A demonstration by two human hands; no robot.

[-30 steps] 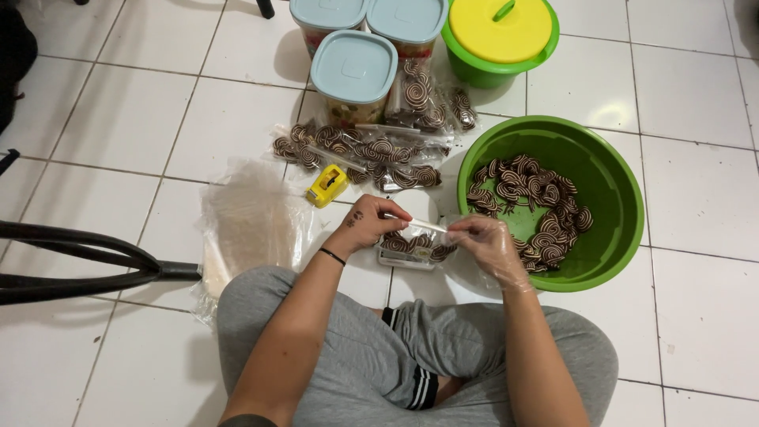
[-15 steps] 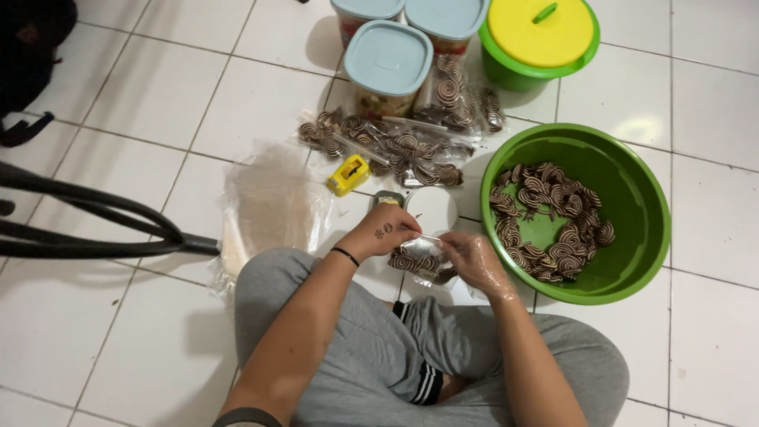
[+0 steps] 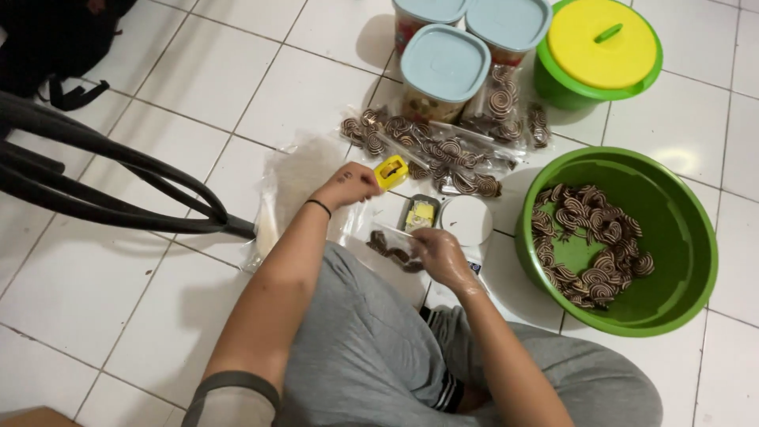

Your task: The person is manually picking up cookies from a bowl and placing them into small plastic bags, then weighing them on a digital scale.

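The person sits cross-legged on a white tiled floor, grey trousers filling the bottom of the view.

The right hand is curled around the end of a small clear bag holding a few dark spiral snacks. The bag lies just above the left knee, stretching from the right hand toward the left side; the fingers are closed on it, gloved in thin plastic.

The left hand is further up and to the left, apart from the bag. Its fingers are bent and reach to a small yellow tool, touching or gripping its near end; which of the two cannot be told. A black band sits on that wrist.

Between the two hands and slightly beyond lie a small tin with something yellow inside and a round white lid, side by side. A stack of clear empty bags lies left of the left hand.

To the right of the right hand stands a green basin with a heap of brown-and-white spiral snacks in it. Above the hands lie filled snack packs, then three tubs with pale blue lids, and a green pot with a yellow lid. Black chair legs cross the left side.
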